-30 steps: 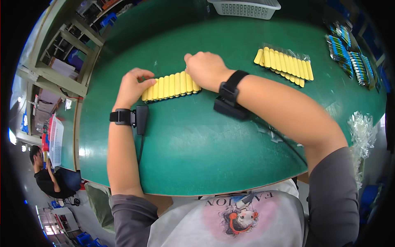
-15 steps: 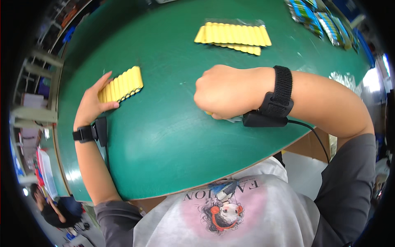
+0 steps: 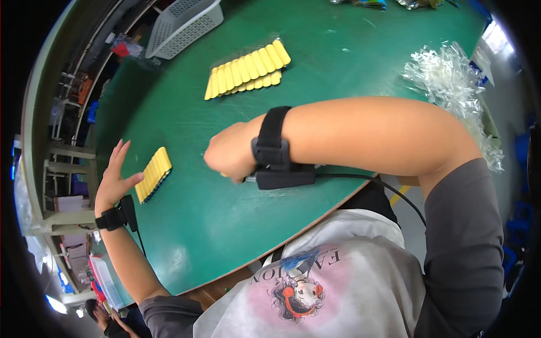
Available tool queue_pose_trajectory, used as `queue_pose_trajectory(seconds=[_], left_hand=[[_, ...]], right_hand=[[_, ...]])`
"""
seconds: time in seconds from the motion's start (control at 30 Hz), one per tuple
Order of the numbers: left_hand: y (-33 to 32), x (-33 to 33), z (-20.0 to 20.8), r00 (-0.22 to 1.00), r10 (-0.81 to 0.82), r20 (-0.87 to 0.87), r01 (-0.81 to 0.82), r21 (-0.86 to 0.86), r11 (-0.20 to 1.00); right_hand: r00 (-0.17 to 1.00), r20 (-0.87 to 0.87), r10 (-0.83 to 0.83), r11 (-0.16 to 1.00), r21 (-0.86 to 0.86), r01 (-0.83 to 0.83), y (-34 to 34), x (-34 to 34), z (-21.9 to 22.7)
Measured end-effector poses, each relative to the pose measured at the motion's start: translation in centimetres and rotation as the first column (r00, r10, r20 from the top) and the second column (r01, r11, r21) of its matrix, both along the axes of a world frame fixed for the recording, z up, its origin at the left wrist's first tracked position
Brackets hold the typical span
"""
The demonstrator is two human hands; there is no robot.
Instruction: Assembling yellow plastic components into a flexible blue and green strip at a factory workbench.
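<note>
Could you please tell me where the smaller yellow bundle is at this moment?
In the head view, the smaller yellow bundle lies on the left side of the green table, immediately right of the spread left hand, beside its thumb.

Find a pale grey perforated basket near the far-left edge of the green table. Note cream shelving beyond the left edge. Below it, see a white basket and, close by, a dark-clothed person, partly cut off.
</note>
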State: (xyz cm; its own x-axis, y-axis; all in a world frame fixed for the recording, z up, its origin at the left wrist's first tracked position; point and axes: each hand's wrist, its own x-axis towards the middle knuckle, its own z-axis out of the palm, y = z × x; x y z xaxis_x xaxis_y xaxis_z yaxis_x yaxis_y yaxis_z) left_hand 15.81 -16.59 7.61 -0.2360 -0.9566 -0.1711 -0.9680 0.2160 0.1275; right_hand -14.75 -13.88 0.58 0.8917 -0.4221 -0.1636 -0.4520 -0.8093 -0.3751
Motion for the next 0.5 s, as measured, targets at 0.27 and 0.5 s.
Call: queue_pose_trajectory(seconds=[0.27, 0.5], left_hand=[[0.1, -13.3, -0.2, 0.876, -0.478, 0.068, 0.480, -0.026, 0.877], [-3.5, -20.3, -4.8, 0.773, -0.634, -0.003, 0.614, -0.244, 0.751]], right_hand=[[0.919, 0.386, -0.085, 0.895, -0.376, 0.241, 3.8, -6.5, -1.8], [-0.093, 0.791, -0.605, 0.273, 0.316, 0.909, 12.8, -25.6, -0.2]])
